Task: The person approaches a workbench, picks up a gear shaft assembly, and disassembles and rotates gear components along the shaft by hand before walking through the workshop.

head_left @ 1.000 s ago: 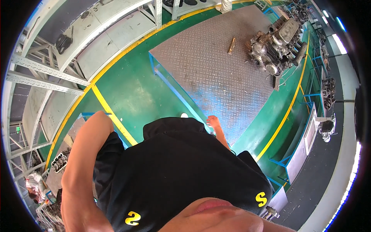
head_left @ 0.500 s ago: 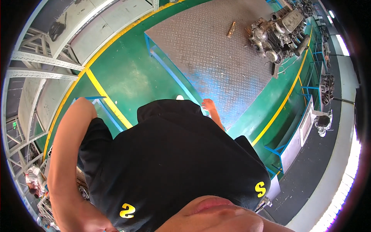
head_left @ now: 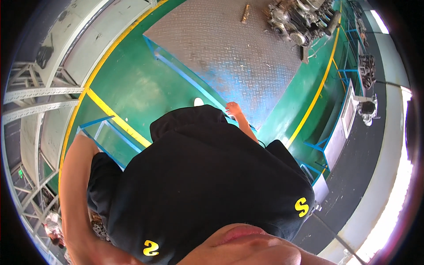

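Note:
My right hand (head_left: 233,108) is at the near edge of a metal-topped workbench (head_left: 221,44), beside its blue frame. Its fingers look parted, with no object visible between them. My left forearm (head_left: 75,194) is bent up along the left side, with the elbow outward. It runs down to the lower edge of the picture, so my left hand is out of sight. A worn diamond-plate surface with blue paint marks covers the bench. On it, toward the far side, lie a brass-coloured cylindrical part (head_left: 245,13) and a greasy engine (head_left: 300,22).
Green floor (head_left: 137,84) with yellow lines surrounds the bench. A blue metal frame (head_left: 101,126) stands by my left elbow. White steel framework (head_left: 39,95) rises at far left, with a person (head_left: 54,227) below it. More blue stands (head_left: 338,141) and engine parts (head_left: 367,108) line the right.
The view has shifted, so the bench and engine sit higher and further left. My right hand stays by the bench edge. My left arm remains bent up.

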The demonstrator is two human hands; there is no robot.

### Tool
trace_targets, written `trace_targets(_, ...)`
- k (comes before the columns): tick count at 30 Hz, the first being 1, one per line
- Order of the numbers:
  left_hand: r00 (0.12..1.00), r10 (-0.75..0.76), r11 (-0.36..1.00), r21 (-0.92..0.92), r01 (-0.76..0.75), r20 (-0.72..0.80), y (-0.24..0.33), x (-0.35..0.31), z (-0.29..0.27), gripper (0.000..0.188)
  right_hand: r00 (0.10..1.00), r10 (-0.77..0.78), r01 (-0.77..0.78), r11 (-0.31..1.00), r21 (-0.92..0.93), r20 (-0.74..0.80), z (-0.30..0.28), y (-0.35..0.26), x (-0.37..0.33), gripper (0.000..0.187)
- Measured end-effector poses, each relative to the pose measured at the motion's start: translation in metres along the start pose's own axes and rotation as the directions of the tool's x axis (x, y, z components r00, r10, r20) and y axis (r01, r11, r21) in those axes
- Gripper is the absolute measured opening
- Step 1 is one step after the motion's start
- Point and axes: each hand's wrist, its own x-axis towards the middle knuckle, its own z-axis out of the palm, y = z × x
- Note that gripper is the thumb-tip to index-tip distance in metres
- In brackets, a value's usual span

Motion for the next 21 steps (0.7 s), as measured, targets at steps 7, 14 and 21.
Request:
trace_targets(7,0.994,0.063,0.998,0.03,-0.061,-0.091,-0.003,0.0,0.015,0.048,0.999,0.048,-0.048,0.999,-0.006,0.017,0.007,0.002,-0.004,0.028)
trace_targets(14,0.995,0.024,0.996,-0.078,-0.032,-0.099,-0.009,-0.003,0.011,0.045,0.998,0.03,-0.033,0.997,0.072,0.046,-0.025,0.005,0.028,0.022)
trace_targets(21,0.991,-0.021,0.998,-0.063,0.013,-0.131,-0.007,-0.006,0.026,0.043,0.805,-0.542,0.496,0.838,-0.23,-0.24,-0.118,-0.167,0.009,0.02)
